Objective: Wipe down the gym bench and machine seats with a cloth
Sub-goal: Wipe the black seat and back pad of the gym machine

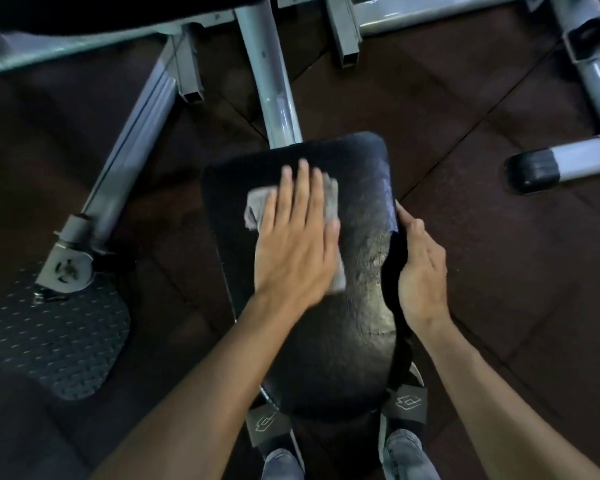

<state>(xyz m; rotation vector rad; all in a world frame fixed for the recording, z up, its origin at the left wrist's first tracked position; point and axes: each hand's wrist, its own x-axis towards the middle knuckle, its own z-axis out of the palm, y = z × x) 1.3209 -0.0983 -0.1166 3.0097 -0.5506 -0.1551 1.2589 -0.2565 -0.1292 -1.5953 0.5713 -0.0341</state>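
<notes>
A black padded machine seat point(357, 188) fills the middle of the head view, its surface worn and cracked toward the right side. On it lies a grey cloth point(257, 206), mostly covered by my left hand point(297, 244), which presses flat on the cloth with straight fingers pointing away from me. My right hand point(421, 268) holds the seat's right edge, thumb on top at the rim and fingers curled down over the side.
Grey steel frame tubes point(278, 95) run from the seat toward the back. A slanted strut point(129, 157) ends at a textured black footplate point(66, 334) on the left. A capped frame foot point(534, 171) lies on the dark rubber floor at right. My sandalled feet point(406, 407) stand below the seat.
</notes>
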